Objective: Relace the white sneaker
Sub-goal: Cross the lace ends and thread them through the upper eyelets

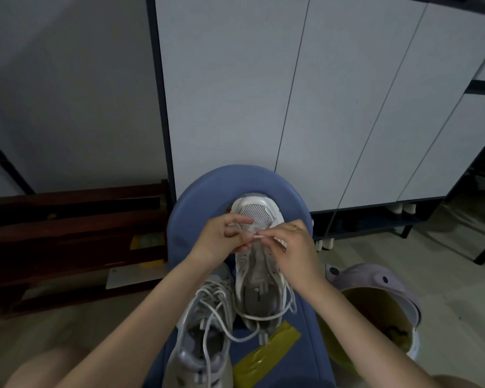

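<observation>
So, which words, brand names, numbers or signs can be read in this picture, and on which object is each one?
Nothing can be read with certainty.
Insole of the white sneaker: a short dark print, too small and blurred to read.
White card on the floor at the left: a tiny mark, unreadable.
Yellow item by the dark wooden furniture: blurred, no legible text.
Yellow tape on the blue stool: no text visible.

The only print showed on the grey insole [257, 293] inside the white mesh-toed sneaker [259, 247]: a short dark logo, too small and blurred to read. No other lettering could be made out.
</observation>
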